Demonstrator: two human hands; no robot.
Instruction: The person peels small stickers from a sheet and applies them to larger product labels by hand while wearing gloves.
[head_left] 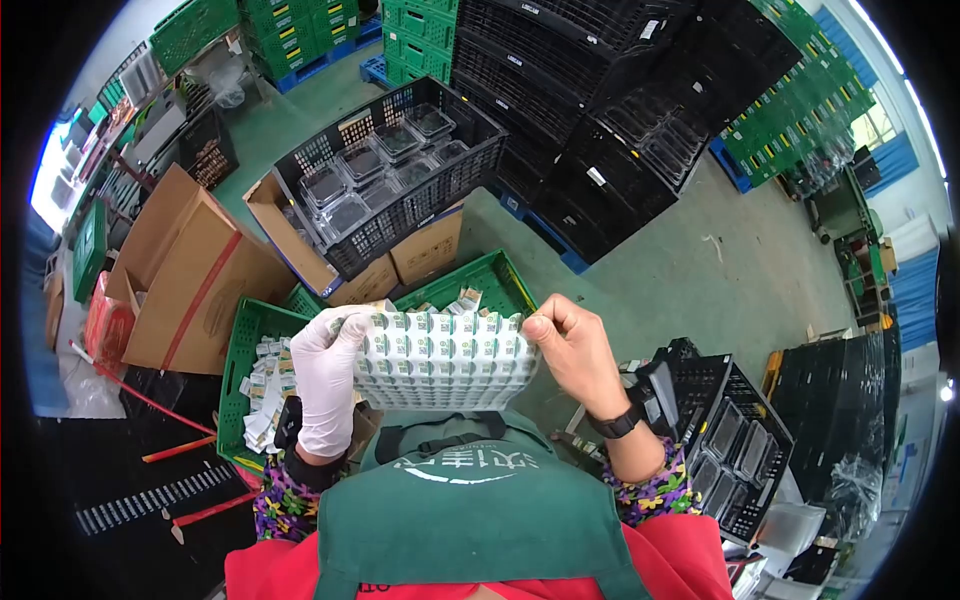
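One sheet [445, 352], held up in front of the apron [465, 535], drawn out between two hands. Left hand [326, 360], in a thin white glove, clamped on one side edge, thumb over the face; right hand [575, 345], bare, with a dark watch [617, 424] at the wrist, pinching the opposite upper corner between thumb and fingers. Probably gripped at the margins to spread the face and leave the print uncovered. White and apparently papery, with green marks repeated in tidy rows; lower rows bunched closer by a curve or a tilt.

Just beyond and to the left, a green crate [229, 400], plastic, full of loose pale slips [262, 415], perhaps set close for easy reach. Behind the sheet, another green crate [515, 280], with small packets [468, 298] inside, too partly hidden to sort out.

Farther off, a black crate [430, 210] with latticed walls, above brown cardboard [425, 255], likely raised that way for height. Inside it, clear tubs [360, 160], glossy, rounded at the corners, set in rows, seemingly to save room. To the left, a tall box [185, 290], flaps up, with a red stripe down one face. Low on the right, more tubs [752, 452] in a second black crate [778, 470]. At the back, stacked black crates [540, 90] on a smooth green floor [690, 270].
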